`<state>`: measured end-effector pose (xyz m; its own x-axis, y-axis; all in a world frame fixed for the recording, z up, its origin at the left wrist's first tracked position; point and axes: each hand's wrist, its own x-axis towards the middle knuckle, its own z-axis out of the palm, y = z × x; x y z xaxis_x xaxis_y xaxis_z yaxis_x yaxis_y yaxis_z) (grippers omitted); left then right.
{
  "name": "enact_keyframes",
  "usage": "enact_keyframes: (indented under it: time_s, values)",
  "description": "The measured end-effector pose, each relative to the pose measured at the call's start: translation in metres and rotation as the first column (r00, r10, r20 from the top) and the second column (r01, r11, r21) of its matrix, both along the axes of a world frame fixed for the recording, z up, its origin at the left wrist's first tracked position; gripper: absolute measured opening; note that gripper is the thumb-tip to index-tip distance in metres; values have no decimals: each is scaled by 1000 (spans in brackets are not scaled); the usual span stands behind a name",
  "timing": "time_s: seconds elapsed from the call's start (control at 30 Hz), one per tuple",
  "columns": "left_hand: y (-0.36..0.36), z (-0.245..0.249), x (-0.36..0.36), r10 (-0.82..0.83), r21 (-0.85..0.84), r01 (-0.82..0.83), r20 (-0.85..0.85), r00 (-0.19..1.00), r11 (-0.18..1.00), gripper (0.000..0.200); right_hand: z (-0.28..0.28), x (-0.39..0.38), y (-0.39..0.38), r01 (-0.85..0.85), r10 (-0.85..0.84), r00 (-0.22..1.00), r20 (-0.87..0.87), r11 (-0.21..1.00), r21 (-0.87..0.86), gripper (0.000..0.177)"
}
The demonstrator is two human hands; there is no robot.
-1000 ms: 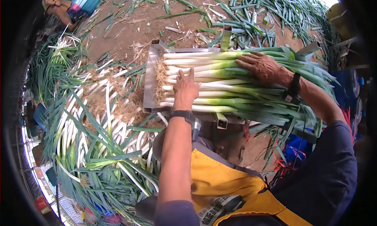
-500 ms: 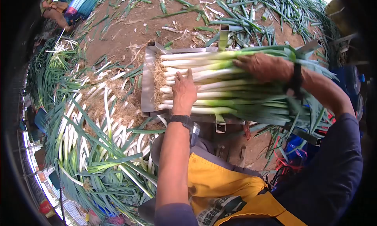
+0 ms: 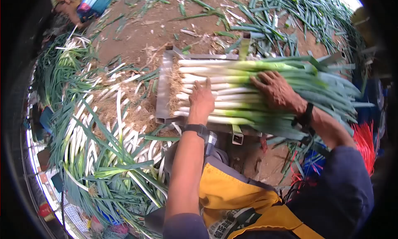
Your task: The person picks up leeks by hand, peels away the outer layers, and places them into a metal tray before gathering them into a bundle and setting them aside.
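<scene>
Spreading across left side, loose leek pile (image 3: 85,149). Right of it, aligned leeks (image 3: 236,79) on metal frame (image 3: 164,87), beneath both hands. Right hand (image 3: 277,90) open on greener stalks; left hand (image 3: 202,100) unclenched on white stalks, nearer roots (image 3: 175,89).

Left palm: my left hand (image 3: 202,100) hid its underside and part of the leeks (image 3: 232,104).
Right palm: turned down, hidden beneath my right hand (image 3: 275,89).
Leaves: those near my right wrist (image 3: 282,125) blurred together.
Frame: the leeks covered much of the metal frame (image 3: 165,85).
Apron: I couldn't read the lettering (image 3: 228,224) on my apron (image 3: 236,193).
Left sleeve: the bottom edge cut it off (image 3: 186,226).
Other person: the top edge cropped them (image 3: 68,6).
</scene>
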<state>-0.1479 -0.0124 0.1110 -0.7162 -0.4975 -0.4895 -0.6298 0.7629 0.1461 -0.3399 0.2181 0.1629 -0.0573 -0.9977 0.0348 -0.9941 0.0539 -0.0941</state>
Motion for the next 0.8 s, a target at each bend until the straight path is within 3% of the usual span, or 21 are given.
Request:
enact_keyframes:
  time_s: [0.03,0.1,0.2,0.37,0.53,0.57,0.63,0.73,0.8]
  values:
    - [-2,-2,1,5,3,-5,19,1000,1000,84,-4,0,1,-1,1,1000,-6,999,-51,70]
    - [-7,1,2,13,8,-13,7,1000,1000,86,3,-10,-8,52,-53,998,14,996,75,70]
    - [-5,-4,2,12,4,-12,1,1000,1000,88,7,-9,-11,46,-51,997,63,996,74,71]
    - [-6,-14,11,2,37,-2,-1,1000,999,91,-25,23,5,46,-61,989,-134,993,-113,68]
    - [-13,-37,18,47,81,-37,-126,991,996,91,-14,21,9,54,-53,995,86,998,-10,68]
    - [-13,-20,20,92,202,-69,-104,990,977,92,-24,27,15,17,-18,1000,-11,999,-43,67]
    - [-15,-17,25,105,265,-86,-59,993,961,95,-34,26,14,34,-39,997,-68,996,-78,68]
    - [-9,-5,34,67,248,-42,-92,993,968,83,-3,27,5,81,-83,994,69,996,29,69]
    - [-13,29,34,76,367,10,-219,973,930,83,2,32,4,101,-100,994,34,995,-2,70]
